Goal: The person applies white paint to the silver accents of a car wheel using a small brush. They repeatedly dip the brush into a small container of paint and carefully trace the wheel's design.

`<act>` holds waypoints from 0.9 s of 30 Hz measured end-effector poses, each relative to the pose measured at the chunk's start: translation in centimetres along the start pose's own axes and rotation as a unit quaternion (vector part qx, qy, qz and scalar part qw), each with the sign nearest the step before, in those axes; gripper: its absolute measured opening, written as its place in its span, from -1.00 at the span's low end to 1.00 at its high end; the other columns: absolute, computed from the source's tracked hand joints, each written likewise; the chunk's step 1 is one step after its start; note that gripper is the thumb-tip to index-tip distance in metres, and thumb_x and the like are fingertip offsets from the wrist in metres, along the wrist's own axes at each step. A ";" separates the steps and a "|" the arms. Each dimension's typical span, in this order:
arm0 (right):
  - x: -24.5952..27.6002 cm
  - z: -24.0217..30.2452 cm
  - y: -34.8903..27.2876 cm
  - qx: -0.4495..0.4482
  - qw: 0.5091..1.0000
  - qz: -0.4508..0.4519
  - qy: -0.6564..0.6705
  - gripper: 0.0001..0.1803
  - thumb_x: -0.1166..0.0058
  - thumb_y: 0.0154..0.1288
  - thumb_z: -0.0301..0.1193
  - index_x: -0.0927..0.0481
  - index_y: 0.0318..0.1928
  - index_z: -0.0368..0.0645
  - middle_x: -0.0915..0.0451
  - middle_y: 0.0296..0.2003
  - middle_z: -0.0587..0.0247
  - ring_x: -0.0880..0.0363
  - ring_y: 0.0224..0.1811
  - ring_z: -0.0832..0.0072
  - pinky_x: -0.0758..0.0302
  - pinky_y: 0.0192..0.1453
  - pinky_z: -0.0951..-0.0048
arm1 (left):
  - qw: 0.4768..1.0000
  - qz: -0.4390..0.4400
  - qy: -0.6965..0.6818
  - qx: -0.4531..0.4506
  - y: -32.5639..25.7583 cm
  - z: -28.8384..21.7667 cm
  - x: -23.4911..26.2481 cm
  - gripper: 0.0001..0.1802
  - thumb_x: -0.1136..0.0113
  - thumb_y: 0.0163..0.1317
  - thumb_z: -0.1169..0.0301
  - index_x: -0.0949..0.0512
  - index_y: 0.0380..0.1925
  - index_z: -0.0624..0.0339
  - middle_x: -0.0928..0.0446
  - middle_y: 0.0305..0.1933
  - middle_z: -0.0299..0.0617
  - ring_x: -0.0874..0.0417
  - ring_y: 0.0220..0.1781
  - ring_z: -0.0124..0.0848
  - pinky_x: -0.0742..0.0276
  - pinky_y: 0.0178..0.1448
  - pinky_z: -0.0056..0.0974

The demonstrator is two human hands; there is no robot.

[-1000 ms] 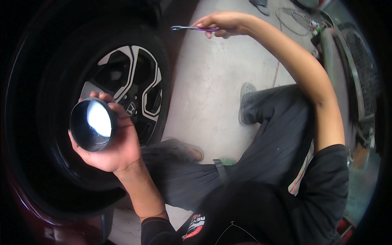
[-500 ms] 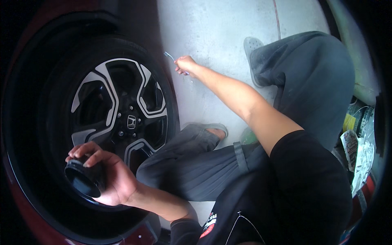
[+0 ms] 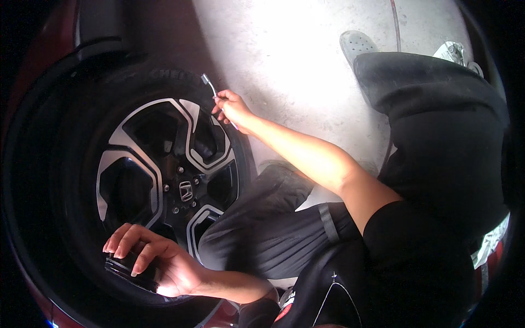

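A black round container (image 3: 131, 274) with a ridged rim is gripped from above by my left hand (image 3: 164, 261), in front of the lower part of the tyre (image 3: 82, 142). What is inside the container cannot be seen at this tilt. My right hand (image 3: 232, 111) is closed around the handle of a toothbrush (image 3: 210, 84). Its dark bristled head points up and away, over the tyre's upper right side; whether it touches the rubber I cannot tell. Between my hands lies the black and silver alloy wheel (image 3: 128, 145), with several lug nuts around its hub.
Dark red car bodywork (image 3: 41, 284) curves around the tyre. My bent left leg (image 3: 257, 213) is close beside the wheel. My other foot, in a grey clog (image 3: 358, 46), stands on the pale floor (image 3: 295, 65). Crumpled plastic wrapping (image 3: 490, 240) lies at the right.
My right hand has brought the toothbrush left from above the floor to the tyre's edge. In my left hand the container has tilted, and its opening no longer shows. The view has shifted slightly.
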State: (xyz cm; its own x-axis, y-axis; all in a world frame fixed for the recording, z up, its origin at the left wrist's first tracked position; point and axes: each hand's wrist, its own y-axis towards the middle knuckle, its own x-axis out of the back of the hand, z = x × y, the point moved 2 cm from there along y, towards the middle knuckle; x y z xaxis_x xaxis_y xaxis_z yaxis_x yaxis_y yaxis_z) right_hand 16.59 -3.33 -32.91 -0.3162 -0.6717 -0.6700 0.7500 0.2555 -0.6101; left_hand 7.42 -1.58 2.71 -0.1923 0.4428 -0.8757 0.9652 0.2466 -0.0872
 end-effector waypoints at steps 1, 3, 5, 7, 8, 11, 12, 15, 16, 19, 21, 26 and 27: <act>0.1 0.0 0.7 -0.006 1.000 -0.003 -0.013 -0.76 0.02 0.56 -0.33 -0.48 0.10 -0.15 -0.63 -0.32 0.27 -0.50 -0.49 0.63 -0.37 -0.50 0.58 | 1.000 0.001 -0.001 0.010 0.4 0.6 0.1 -0.69 -0.16 0.46 0.25 -0.49 0.04 0.20 -0.52 0.01 -0.07 -0.66 0.01 -0.26 -0.81 -0.11 -0.17; 0.9 0.4 1.9 0.001 0.998 -0.034 -0.053 -0.75 0.00 0.54 -0.33 -0.49 0.09 -0.18 -0.64 -0.36 0.24 -0.54 -0.48 0.59 -0.42 -0.49 0.53 | 1.000 0.005 -0.009 0.028 1.1 1.4 0.2 -0.69 -0.15 0.47 0.22 -0.50 0.03 0.20 -0.53 0.01 -0.07 -0.66 0.01 -0.26 -0.81 -0.11 -0.18; 1.4 0.8 2.4 0.016 0.994 -0.077 -0.079 -0.74 -0.02 0.52 -0.33 -0.53 0.07 -0.23 -0.67 -0.39 0.20 -0.60 -0.44 0.53 -0.54 -0.39 0.46 | 0.999 0.011 -0.021 0.039 1.6 1.8 0.5 -0.68 -0.14 0.47 0.19 -0.51 0.02 0.20 -0.53 0.00 -0.07 -0.67 0.00 -0.26 -0.81 -0.12 -0.17; 1.4 0.9 2.0 0.026 0.994 -0.068 -0.082 -0.73 -0.02 0.52 -0.34 -0.54 0.08 -0.22 -0.67 -0.39 0.20 -0.61 -0.44 0.52 -0.56 -0.36 0.44 | 0.999 0.009 -0.010 0.037 1.7 2.1 0.4 -0.68 -0.12 0.48 0.18 -0.52 0.02 0.20 -0.53 0.00 -0.07 -0.67 0.00 -0.25 -0.81 -0.12 -0.17; 1.4 1.0 1.8 0.031 0.994 -0.064 -0.085 -0.73 -0.02 0.52 -0.34 -0.54 0.09 -0.21 -0.67 -0.38 0.20 -0.61 -0.43 0.52 -0.57 -0.34 0.44 | 0.999 0.007 -0.007 0.036 1.6 2.2 0.4 -0.68 -0.12 0.48 0.18 -0.52 0.02 0.19 -0.53 0.00 -0.07 -0.67 0.00 -0.25 -0.81 -0.12 -0.17; 0.9 1.3 1.7 0.071 0.991 -0.041 -0.102 -0.65 -0.01 0.53 -0.39 -0.49 0.23 -0.22 -0.65 -0.33 0.26 -0.55 -0.43 0.60 -0.48 -0.43 0.51 | 0.999 0.008 0.001 0.040 1.5 2.2 0.2 -0.68 -0.11 0.49 0.19 -0.52 0.02 0.19 -0.53 0.00 -0.06 -0.67 0.00 -0.24 -0.81 -0.13 -0.17; 0.8 1.4 1.8 0.077 0.989 -0.042 -0.122 -0.64 -0.01 0.53 -0.40 -0.50 0.24 -0.22 -0.66 -0.32 0.25 -0.56 -0.42 0.59 -0.49 -0.42 0.51 | 0.999 0.009 -0.001 0.043 1.4 2.3 0.2 -0.68 -0.10 0.49 0.19 -0.53 0.02 0.19 -0.53 0.00 -0.06 -0.67 0.00 -0.24 -0.81 -0.13 -0.17; 1.0 1.5 2.6 0.086 0.979 -0.058 -0.173 -0.64 -0.04 0.51 -0.40 -0.56 0.23 -0.22 -0.69 -0.35 0.19 -0.61 -0.41 0.59 -0.51 -0.38 0.50 | 0.999 0.012 0.002 0.048 1.2 2.7 -0.1 -0.68 -0.08 0.50 0.18 -0.54 0.00 0.20 -0.54 -0.01 -0.07 -0.67 0.00 -0.24 -0.81 -0.13 -0.17; 0.9 1.3 3.3 0.090 0.975 -0.069 -0.190 -0.66 -0.05 0.50 -0.40 -0.58 0.20 -0.21 -0.69 -0.37 0.20 -0.60 -0.42 0.59 -0.51 -0.38 0.50 | 0.999 0.013 0.011 0.048 1.1 2.6 -0.1 -0.68 -0.06 0.51 0.18 -0.54 0.00 0.20 -0.54 -0.01 -0.07 -0.67 0.00 -0.24 -0.80 -0.13 -0.17; 0.2 1.7 4.0 0.060 0.973 -0.081 -0.206 -0.70 -0.07 0.47 -0.39 -0.67 0.12 -0.17 -0.71 -0.42 0.22 -0.61 -0.44 0.57 -0.54 -0.31 0.45 | 0.998 0.012 -0.013 0.056 0.9 2.4 0.2 -0.69 -0.03 0.53 0.20 -0.55 -0.01 0.20 -0.54 -0.01 -0.08 -0.67 0.00 -0.24 -0.80 -0.14 -0.19; -0.3 2.1 5.0 0.131 0.954 -0.110 -0.245 -0.67 -0.11 0.42 -0.35 -0.69 0.12 -0.14 -0.78 -0.20 0.09 -0.75 -0.21 0.36 -0.59 -0.05 0.33 | 0.997 0.012 -0.033 0.068 0.9 2.4 0.2 -0.75 -0.03 0.53 0.27 -0.53 -0.02 0.19 -0.52 -0.01 -0.10 -0.66 0.00 -0.26 -0.81 -0.16 -0.21; -2.0 1.5 -0.1 0.043 0.969 -0.098 -0.221 -0.68 -0.13 0.41 -0.30 -0.72 0.12 0.10 -0.74 -0.07 -0.03 -0.75 0.01 0.25 -0.58 0.08 0.31 | 0.999 0.007 -0.016 0.042 0.6 1.8 0.0 -0.81 -0.06 0.51 0.32 -0.52 -0.04 0.18 -0.51 -0.04 -0.10 -0.67 -0.04 -0.27 -0.82 -0.19 -0.18; -1.9 0.2 0.6 0.074 0.962 -0.112 -0.238 -0.68 -0.13 0.41 -0.30 -0.72 0.12 0.09 -0.74 -0.08 -0.03 -0.75 -0.01 0.25 -0.58 0.06 0.31 | 0.999 0.004 -0.014 0.037 0.6 1.7 0.0 -0.81 -0.06 0.51 0.32 -0.52 -0.05 0.18 -0.51 -0.05 -0.10 -0.67 -0.04 -0.27 -0.82 -0.19 -0.18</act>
State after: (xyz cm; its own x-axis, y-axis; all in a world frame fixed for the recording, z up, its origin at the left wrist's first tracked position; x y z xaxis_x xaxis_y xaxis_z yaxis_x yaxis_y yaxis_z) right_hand 17.73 -2.01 -31.92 -0.2043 -0.9496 -0.2379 0.7795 -0.0109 -0.6263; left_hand 8.30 -2.84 1.84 -0.1807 0.4194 -0.8897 0.9774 0.1776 -0.1148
